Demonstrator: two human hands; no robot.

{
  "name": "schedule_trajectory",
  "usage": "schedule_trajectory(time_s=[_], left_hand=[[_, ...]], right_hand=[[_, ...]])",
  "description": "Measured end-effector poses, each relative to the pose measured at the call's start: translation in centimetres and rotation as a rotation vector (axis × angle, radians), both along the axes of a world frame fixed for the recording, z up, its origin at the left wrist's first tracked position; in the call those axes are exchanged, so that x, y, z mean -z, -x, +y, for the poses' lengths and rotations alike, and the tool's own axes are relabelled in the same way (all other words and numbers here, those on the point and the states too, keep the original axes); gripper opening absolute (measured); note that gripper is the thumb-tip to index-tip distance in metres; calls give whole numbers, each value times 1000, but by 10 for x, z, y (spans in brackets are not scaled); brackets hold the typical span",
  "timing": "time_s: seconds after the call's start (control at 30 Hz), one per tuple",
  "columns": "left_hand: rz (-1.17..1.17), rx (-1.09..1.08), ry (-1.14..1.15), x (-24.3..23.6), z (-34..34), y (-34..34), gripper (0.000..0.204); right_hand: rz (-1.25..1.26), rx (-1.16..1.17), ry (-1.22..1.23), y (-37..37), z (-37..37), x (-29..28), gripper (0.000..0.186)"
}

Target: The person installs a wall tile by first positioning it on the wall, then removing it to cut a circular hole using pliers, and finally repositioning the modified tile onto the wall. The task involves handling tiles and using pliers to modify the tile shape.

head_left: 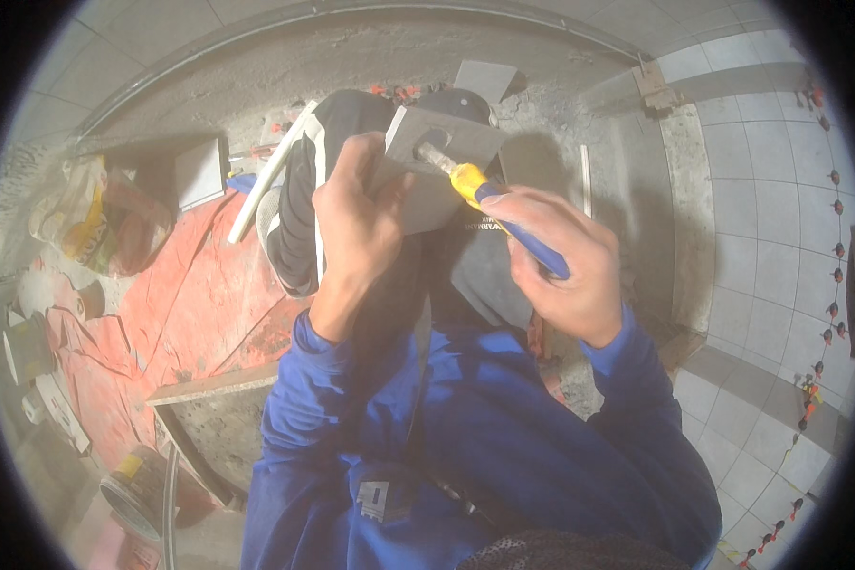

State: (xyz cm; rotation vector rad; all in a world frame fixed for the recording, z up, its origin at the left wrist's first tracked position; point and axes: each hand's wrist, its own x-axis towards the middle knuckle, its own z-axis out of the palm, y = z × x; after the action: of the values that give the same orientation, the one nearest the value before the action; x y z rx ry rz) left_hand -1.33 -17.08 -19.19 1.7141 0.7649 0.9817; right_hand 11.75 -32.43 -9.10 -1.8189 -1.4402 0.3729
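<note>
Grey flat tile piece [475, 140] with a dark rounded opening is held over the person's knees in the head view, clasped between thumb and fingers of the bare left hand [359, 211]. The right hand [568, 249] closes around a slim hand tool with a yellow-and-blue handle [489, 197], its dull, rough tip at the opening. At left spreads a wrinkled red sheet [204, 294], near a crumpled, see-through plastic bag [100, 214]; pale square tiles [760, 242] line the right side.

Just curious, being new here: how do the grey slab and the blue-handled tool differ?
The grey slab is flat and broad; the blue-handled tool is long and narrow. The left hand grips the slab, the right hand the tool. Both are held in bare hands.
</note>
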Motion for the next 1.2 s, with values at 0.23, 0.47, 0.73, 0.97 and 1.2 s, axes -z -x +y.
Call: schedule_trajectory(time_s=[0.23, 0.47, 0.73, 0.97, 1.2], left_hand=[[33, -3, 40, 0, 1, 0, 39], [26, -1, 20, 0, 2, 0, 40], [40, -14, 2, 1, 2, 0, 41], [64, 28, 77, -3, 2, 1, 44], [26, -6, -44, 0, 3, -2, 42]], right_hand=[[23, 21, 5, 1, 1, 0, 57], [-13, 12, 10, 1, 1, 1, 56], [-12, 16, -35, 1, 2, 2, 55], [-3, -2, -35, -2, 4, 1, 47], [-42, -9, -7, -3, 3, 0, 46]])
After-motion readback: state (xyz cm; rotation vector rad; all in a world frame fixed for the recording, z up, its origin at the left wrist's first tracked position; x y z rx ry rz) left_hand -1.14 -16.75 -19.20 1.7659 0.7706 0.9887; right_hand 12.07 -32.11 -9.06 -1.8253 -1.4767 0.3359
